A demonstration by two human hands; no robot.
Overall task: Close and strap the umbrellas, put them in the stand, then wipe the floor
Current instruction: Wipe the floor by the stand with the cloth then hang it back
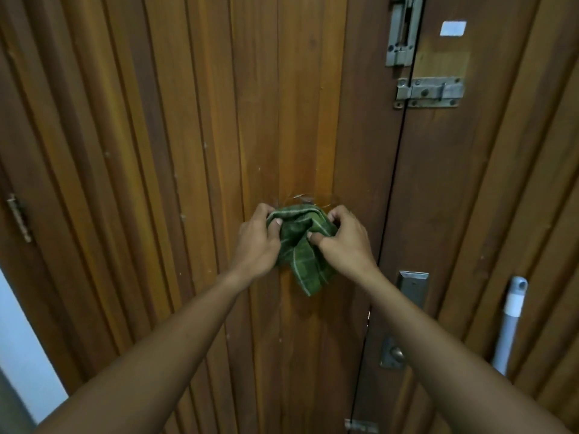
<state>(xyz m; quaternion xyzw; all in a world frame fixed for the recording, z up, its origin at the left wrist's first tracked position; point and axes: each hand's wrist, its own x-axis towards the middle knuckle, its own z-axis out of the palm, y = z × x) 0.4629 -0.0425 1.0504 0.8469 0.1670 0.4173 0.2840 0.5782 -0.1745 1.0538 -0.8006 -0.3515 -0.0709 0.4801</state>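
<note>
A green checked cloth [302, 249] hangs bunched against a wooden door [175, 151], just below a small metal hook or nail. My left hand [257, 242] pinches the cloth's upper left edge. Its upper right edge is gripped by my right hand [343, 242]. The lower end of the cloth dangles free between my wrists. No umbrella, stand or floor is in view.
Metal slide bolts [429, 92] and a latch [402, 36] sit high on the door's right edge. A lock plate with a knob [396, 355] is lower down. A grey and white pole [509, 324] leans at the right. A hinge [20, 217] is at far left.
</note>
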